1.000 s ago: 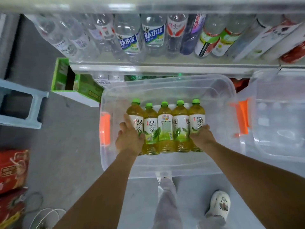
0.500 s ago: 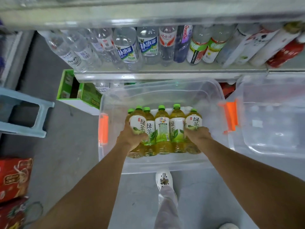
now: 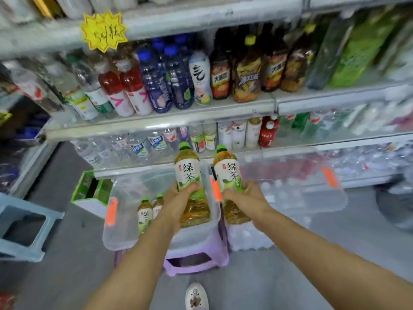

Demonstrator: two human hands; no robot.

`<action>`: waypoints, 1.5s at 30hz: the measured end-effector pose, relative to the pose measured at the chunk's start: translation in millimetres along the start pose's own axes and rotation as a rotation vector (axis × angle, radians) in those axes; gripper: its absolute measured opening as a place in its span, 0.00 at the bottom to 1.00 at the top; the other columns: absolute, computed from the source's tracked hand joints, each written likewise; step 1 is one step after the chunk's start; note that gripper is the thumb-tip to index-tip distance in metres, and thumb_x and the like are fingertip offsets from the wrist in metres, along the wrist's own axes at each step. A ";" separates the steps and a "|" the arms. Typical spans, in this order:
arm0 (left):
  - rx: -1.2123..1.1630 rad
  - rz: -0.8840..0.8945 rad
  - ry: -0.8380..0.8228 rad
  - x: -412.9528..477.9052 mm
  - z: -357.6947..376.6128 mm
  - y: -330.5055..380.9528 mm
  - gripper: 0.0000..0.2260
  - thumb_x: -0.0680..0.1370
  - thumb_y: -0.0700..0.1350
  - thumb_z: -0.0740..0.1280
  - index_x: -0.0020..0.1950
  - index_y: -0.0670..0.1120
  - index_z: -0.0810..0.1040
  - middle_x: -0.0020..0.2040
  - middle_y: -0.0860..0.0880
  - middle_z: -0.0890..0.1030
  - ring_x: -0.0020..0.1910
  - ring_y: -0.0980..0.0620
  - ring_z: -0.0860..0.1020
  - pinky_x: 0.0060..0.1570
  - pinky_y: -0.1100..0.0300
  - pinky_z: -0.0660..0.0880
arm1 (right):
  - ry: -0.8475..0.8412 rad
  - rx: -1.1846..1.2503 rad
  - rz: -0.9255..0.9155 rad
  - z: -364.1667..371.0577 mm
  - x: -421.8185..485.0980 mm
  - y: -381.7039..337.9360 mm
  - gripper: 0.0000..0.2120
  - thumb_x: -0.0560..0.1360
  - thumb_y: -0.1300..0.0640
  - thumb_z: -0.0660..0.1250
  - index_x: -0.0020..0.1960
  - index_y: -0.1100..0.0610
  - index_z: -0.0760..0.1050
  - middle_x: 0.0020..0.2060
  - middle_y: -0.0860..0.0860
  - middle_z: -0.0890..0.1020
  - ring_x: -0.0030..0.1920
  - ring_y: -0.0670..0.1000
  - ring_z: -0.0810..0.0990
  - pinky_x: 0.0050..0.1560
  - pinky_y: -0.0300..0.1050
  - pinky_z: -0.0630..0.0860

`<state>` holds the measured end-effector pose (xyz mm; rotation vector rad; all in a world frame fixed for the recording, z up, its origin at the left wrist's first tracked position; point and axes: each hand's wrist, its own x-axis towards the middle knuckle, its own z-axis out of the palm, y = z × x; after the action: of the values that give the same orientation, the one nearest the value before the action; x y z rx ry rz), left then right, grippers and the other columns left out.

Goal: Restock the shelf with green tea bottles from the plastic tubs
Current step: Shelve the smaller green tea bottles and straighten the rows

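Stools and sign, off-task
Purple stool (image 3: 214, 249) at 6 o'clock, blue stool (image 3: 20, 251) at 8, yellow starburst tag (image 3: 104, 31) at 11.

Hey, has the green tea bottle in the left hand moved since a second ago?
Yes. The left hand has lifted its bottle up out of the tub, above the bottles still standing inside.

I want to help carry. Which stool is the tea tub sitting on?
The purple stool, under the tub with tea bottles; the blue stool stands apart at the left.
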<state>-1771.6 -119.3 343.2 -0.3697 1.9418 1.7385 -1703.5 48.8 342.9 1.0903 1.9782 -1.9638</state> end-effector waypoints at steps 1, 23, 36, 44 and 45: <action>-0.021 0.027 -0.017 -16.7 20.2 6.2 0.16 0.71 0.45 0.76 0.56 0.48 0.78 0.46 0.40 0.85 0.42 0.41 0.84 0.44 0.39 0.82 | 0.056 0.003 -0.067 -23.1 -15.4 -4.1 0.26 0.62 0.55 0.76 0.57 0.61 0.72 0.40 0.56 0.81 0.36 0.54 0.81 0.31 0.47 0.80; 0.047 0.676 -0.502 -273.8 474.1 168.0 0.17 0.73 0.40 0.74 0.59 0.50 0.75 0.51 0.50 0.82 0.50 0.51 0.81 0.46 0.58 0.79 | 0.629 0.039 -0.599 -508.4 -194.6 -84.4 0.26 0.64 0.59 0.79 0.57 0.54 0.71 0.45 0.50 0.82 0.44 0.49 0.82 0.40 0.40 0.78; 0.037 0.759 -0.576 -246.0 724.0 254.9 0.19 0.73 0.41 0.75 0.61 0.50 0.73 0.51 0.50 0.81 0.48 0.54 0.79 0.38 0.68 0.75 | 0.691 -0.024 -0.712 -749.6 -107.0 -176.1 0.23 0.66 0.58 0.79 0.57 0.57 0.73 0.45 0.53 0.83 0.44 0.48 0.82 0.41 0.41 0.81; 0.010 0.813 -0.535 -238.5 840.8 329.4 0.27 0.66 0.53 0.80 0.60 0.51 0.74 0.53 0.47 0.82 0.52 0.46 0.82 0.47 0.53 0.81 | 0.669 -0.026 -0.801 -883.3 -71.2 -243.6 0.21 0.70 0.50 0.76 0.59 0.55 0.72 0.47 0.49 0.81 0.45 0.44 0.79 0.38 0.36 0.74; 0.021 0.824 -0.514 -237.8 854.4 338.0 0.33 0.61 0.58 0.81 0.61 0.51 0.74 0.53 0.46 0.83 0.52 0.45 0.83 0.49 0.49 0.82 | 0.669 -0.032 -0.815 -900.1 -66.4 -252.7 0.22 0.71 0.49 0.75 0.59 0.54 0.71 0.48 0.50 0.80 0.46 0.45 0.79 0.38 0.37 0.74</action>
<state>-1588.3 737.8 707.3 0.9297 1.8103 1.9895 -1461.0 878.6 704.8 1.1429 3.2045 -2.0156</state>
